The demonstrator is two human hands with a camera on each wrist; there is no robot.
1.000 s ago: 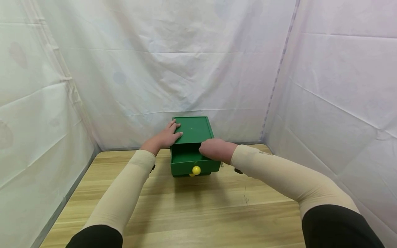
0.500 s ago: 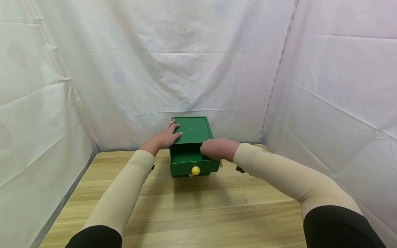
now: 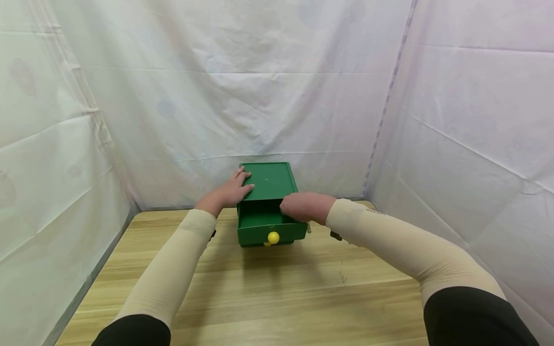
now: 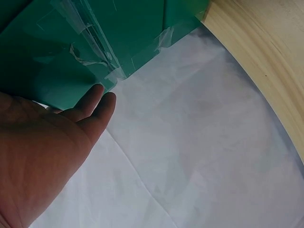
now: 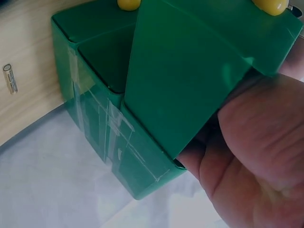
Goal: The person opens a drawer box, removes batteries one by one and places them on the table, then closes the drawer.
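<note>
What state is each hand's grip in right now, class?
Left hand: open, resting on the green cabinet.
Right hand: cannot be told; partly hidden at the open drawer.

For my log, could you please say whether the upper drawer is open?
Open: the drawer juts from the cabinet, its inside showing.

Bare left hand [image 4: 52, 152], palm side showing, two fingers extended. Just beyond the fingertips, the lower edge of a flat-sided green plastic box [image 4: 133, 28]; contact unclear. Clear, crinkled tape strips [image 4: 90, 31] run up its side, a peeling bit just above the fingers. Right of the hand, creased white sheeting [image 4: 190, 152]; farther off, pale wood-grained tabletop [image 4: 261, 52].
</note>
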